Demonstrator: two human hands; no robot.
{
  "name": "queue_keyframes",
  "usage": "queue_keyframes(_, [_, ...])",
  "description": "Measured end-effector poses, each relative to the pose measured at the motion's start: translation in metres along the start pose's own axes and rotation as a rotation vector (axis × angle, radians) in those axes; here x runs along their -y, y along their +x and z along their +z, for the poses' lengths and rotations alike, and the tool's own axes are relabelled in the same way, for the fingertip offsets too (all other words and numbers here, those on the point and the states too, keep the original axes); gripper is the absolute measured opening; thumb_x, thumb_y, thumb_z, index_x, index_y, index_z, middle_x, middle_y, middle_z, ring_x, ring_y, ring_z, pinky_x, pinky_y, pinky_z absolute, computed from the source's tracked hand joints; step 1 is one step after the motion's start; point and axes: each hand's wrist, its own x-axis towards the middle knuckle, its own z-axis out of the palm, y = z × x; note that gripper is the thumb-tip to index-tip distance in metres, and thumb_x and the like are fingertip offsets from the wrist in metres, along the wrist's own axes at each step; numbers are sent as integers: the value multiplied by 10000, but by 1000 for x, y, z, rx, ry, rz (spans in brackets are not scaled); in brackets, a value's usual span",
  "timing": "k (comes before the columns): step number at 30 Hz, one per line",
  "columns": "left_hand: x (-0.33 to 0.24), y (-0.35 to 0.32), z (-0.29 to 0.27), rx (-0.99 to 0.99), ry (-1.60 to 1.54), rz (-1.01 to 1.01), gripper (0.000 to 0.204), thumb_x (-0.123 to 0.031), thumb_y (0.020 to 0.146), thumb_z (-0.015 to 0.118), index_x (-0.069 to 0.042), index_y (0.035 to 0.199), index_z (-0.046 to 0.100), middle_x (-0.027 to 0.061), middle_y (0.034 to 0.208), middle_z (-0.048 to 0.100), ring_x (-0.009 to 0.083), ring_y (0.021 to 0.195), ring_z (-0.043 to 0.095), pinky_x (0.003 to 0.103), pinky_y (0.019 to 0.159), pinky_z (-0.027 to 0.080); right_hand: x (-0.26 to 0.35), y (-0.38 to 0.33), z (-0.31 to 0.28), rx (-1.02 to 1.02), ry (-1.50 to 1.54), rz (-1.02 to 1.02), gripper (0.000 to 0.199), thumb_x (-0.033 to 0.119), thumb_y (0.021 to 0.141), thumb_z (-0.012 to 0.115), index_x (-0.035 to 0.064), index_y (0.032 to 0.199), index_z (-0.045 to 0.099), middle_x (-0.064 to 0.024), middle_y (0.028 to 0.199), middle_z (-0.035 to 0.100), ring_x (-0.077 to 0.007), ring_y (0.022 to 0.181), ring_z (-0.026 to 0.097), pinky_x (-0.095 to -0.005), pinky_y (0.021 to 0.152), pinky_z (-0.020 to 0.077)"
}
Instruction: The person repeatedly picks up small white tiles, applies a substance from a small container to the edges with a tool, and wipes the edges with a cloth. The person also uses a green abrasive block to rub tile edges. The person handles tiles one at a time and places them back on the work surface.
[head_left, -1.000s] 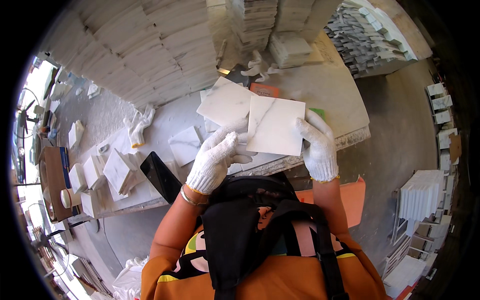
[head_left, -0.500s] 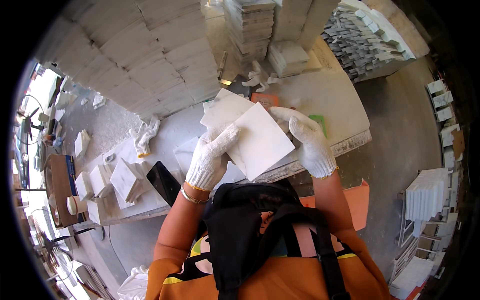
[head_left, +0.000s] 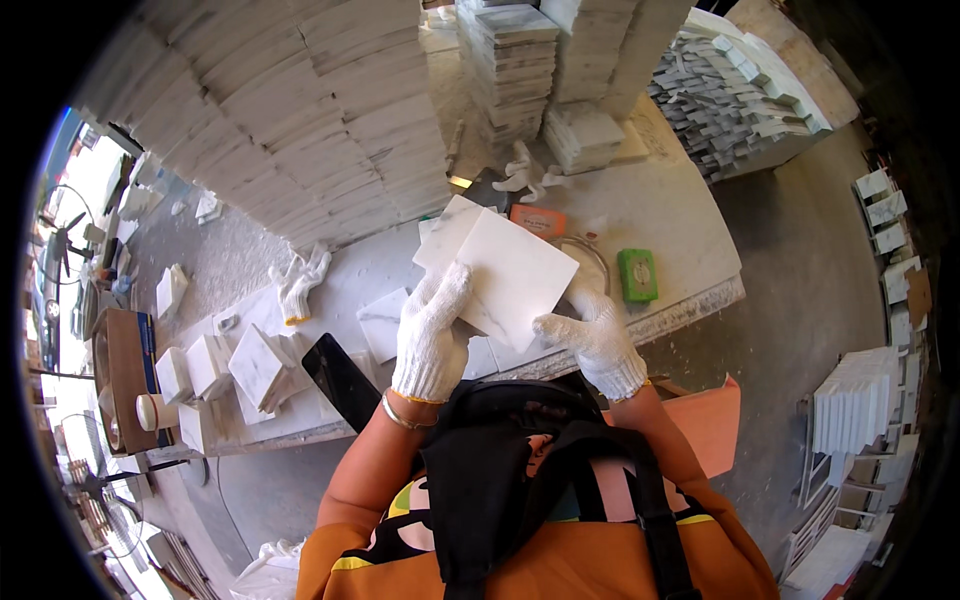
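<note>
Two square white marble tiles overlap in front of me. My left hand, in a white knitted glove, is closed on their left side, with its thumb across the front tile. Only part of the rear tile shows, past the front one's upper left edge. My right hand, gloved too, grips the front tile at its lower right edge; the thumb lies near the bottom corner and the other fingers are partly hidden. Below the left hand's side, another marble tile lies on the table.
A black phone and small tile stacks lie to the left, near a loose glove. An orange box and a green box sit beyond my hands. Tall tile stacks rise at the back.
My right hand has come down from beside the tile's right corner and now grips its lower right edge. The tiles have turned slightly. The green box shows more fully.
</note>
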Motion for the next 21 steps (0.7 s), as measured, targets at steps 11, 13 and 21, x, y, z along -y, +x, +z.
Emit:
queue_keyframes(11, [-1,-9,8,306,233,-285,536,-172,874,761,11,1338,566,82,1184,667,190,1080,647,362,932,543,29,-4,-43,-9,77,26,406,112,933,653,-81,1289,631,-120,1187,685,-148,1080,627,-294,984,479])
queue_keyframes(13, [4,-8,8,305,189,-314,470,-144,876,768,14,1283,595,77,1159,671,179,1082,639,363,956,527,30,-6,-44,15,-7,63,404,129,944,647,-80,1290,629,-114,1153,697,-141,1029,639,-283,933,497])
queue_keyframes(21, [41,-3,-8,255,-25,-387,454,-127,865,802,3,1238,578,73,1169,653,187,1078,643,391,987,521,22,-4,-65,-106,-185,97,374,292,1042,553,-13,1224,672,-48,951,704,-82,803,622,-226,704,481])
